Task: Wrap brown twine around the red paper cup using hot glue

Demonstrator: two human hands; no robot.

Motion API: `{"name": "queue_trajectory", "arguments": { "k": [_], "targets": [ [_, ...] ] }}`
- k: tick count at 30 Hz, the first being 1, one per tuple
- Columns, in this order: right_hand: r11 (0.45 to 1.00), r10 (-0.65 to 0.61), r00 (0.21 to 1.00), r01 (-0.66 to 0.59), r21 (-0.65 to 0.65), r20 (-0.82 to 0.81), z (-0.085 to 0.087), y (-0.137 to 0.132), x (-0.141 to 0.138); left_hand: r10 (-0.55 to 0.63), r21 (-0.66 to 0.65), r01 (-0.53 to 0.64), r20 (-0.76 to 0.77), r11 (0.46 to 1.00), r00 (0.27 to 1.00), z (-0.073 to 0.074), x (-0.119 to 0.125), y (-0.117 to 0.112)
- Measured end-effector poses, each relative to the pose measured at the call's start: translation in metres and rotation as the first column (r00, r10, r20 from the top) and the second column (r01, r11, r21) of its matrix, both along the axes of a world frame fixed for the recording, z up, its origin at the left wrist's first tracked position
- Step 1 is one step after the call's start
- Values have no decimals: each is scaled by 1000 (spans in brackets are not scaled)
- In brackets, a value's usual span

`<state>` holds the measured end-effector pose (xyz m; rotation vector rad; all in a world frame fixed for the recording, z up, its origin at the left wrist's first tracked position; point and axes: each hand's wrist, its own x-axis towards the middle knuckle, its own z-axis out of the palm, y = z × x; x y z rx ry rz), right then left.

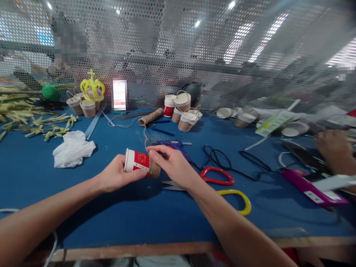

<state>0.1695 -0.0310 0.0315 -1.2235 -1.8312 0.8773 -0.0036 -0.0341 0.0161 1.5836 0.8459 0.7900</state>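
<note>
A red and white paper cup (139, 160) lies tilted on its side above the blue table, its rim toward the left. My left hand (115, 175) is closed around its rim end, thumb along the near side. Jute twine (154, 169) is wound in tight rows round the base end of the cup. There my right hand (174, 165) presses thumb and fingers on the twine. A loose strand runs up from these fingers to a twine roll (151, 116) lying farther back. Scissors (217, 176) with one red and one yellow handle lie partly under my right forearm.
A blue glue gun (178, 146) with a black cord lies behind my right hand. Twine-wrapped cups (187, 121) stand near the mesh wall. Crumpled white tissue (73, 149) is at left. Another person's hand (334, 144) is at right, near a purple box (313, 188).
</note>
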Motion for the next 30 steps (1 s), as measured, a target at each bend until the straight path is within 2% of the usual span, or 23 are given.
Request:
{"name": "queue_trajectory", "arguments": {
  "k": [3, 5, 7, 10, 14, 19, 30],
  "targets": [
    [995, -7, 999, 4, -97, -35, -2, 1, 2, 8, -18, -8, -1, 1000, 1000, 2, 0, -1],
    [980, 35, 994, -54, -192, -101, -3, 1, 2, 7, -30, -7, -5, 1000, 1000, 3, 1, -2],
    [947, 67, 971, -135, -291, -230, -3, 0, 1, 3, -40, -3, -5, 999, 1000, 4, 1, -3],
    [910, 17, 909, -187, -369, -417, -2, -1, -1, -9, -59, 10, 9, 998, 1000, 3, 2, -3],
    [928, -37, 876, -148, -341, -481, -1, -3, -3, -23, -90, 24, 18, 996, 1000, 0, 2, -2],
    [964, -30, 908, -85, -253, -418, -4, -1, -4, -13, -140, 19, 43, 990, 999, -2, 3, -1],
    [970, -39, 954, -35, -240, -297, -8, 0, -4, 23, -121, -17, 53, 993, 998, 0, 4, -4]
  ]
}}
